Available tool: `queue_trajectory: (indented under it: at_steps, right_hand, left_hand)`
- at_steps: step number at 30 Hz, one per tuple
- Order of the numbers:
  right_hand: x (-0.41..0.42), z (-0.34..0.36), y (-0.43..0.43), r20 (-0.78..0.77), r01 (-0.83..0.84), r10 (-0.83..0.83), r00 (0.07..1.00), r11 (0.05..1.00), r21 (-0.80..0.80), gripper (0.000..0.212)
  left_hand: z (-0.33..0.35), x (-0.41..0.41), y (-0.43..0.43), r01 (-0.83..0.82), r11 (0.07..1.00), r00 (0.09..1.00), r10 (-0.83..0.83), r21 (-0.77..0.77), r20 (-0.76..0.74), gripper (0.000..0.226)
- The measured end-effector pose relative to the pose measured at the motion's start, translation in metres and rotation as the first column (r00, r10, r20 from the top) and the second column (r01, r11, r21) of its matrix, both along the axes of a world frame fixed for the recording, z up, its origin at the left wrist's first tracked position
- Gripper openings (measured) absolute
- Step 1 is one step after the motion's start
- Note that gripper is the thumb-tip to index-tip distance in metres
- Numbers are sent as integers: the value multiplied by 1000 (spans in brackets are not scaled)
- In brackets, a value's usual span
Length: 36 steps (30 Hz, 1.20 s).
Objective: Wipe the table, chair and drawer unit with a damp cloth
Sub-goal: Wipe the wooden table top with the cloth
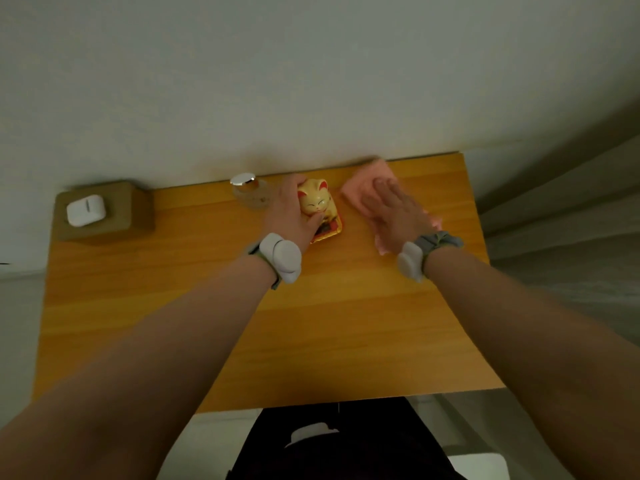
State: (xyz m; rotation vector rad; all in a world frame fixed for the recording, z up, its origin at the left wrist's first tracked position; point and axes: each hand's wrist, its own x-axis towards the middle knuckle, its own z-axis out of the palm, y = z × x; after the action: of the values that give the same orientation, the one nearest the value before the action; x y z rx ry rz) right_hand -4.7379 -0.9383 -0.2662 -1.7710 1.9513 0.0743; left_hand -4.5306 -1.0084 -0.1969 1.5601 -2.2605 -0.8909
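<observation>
Here the right hand (pixel 391 209) lies flat and open on the pink damp cloth (pixel 367 188) at the far right of the orange wooden table (pixel 311 323); just left, the left hand (pixel 289 213) apparently cups the golden ceramic cat figurine (pixel 317 206), clearing unwiped surface leftward

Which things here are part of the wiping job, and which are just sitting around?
Part of the job:
pink cloth under the right hand
wooden table

Just sitting there:
cat figurine, held by the left hand
glass jar
white case on brown box
</observation>
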Motion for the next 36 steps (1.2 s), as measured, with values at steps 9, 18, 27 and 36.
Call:
queue_trajectory:
  at_steps: [9,18,27,36]
  right_hand:
    - [-40,-14,60,-120,382,-390,913,920,-84,61]
    - [-18,-2,117,12,380,-381,924,919,-107,54]
    - [-12,5,92,-72,446,-443,894,895,26,58]
    - [52,-8,152,-3,58,-58,998,996,-69,55]
  left_hand:
    - [-11,-51,-9,141,990,990,-142,21,13,59]
    - [-18,-92,-26,147,989,989,-147,8,21,59]
    - [-24,-81,-6,55,994,999,-54,91,-5,93]
    - [-41,-30,61,58,991,977,-82,123,198,84]
